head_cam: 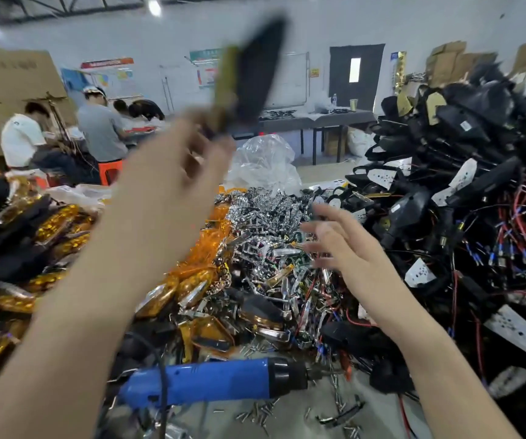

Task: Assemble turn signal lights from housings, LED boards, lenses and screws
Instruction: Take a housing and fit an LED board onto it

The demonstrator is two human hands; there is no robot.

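Being gripped upright by the left hand (173, 172) is a housing (252, 74); the right hand (347, 248), fingers spread empty, is being held over chrome parts (268, 217).

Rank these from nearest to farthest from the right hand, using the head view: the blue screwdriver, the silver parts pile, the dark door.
1. The silver parts pile: just beneath the fingertips of the right hand, at the centre.
2. The blue screwdriver: lying low in front, to the hand's lower left.
3. The dark door: in the back wall, across the room.
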